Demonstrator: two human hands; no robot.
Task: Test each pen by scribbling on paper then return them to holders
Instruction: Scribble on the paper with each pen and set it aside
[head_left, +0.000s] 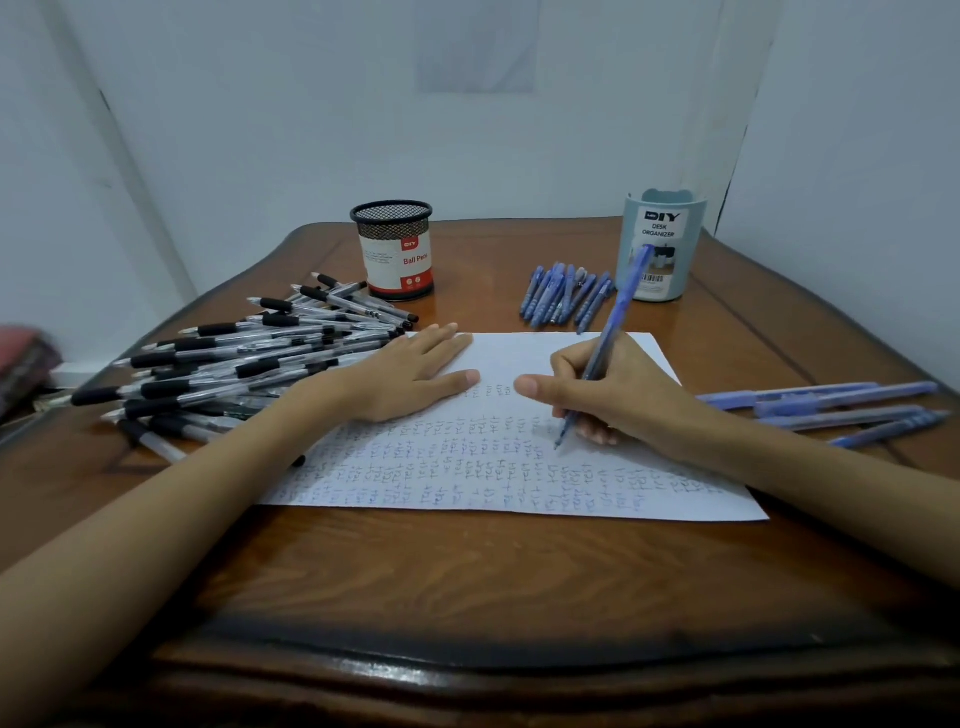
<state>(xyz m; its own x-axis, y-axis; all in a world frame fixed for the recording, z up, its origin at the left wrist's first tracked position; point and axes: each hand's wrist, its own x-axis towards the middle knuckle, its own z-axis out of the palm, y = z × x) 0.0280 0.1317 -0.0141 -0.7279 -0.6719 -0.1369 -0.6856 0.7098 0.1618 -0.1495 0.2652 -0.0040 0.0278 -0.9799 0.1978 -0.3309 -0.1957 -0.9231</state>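
A white sheet of paper covered in rows of small scribbles lies on the wooden table. My right hand grips a blue pen with its tip touching the paper. Flat on the sheet's left part rests my left hand, fingers spread. A large pile of clear pens with black grips lies at the left. Blue pens lie in a bunch behind the paper and in a small group at the right. A black mesh holder and a pale blue desk organizer stand at the back.
The table has a raised dark rim along its front edge. White walls close in behind and on both sides. A reddish bundle lies off the table at the far left.
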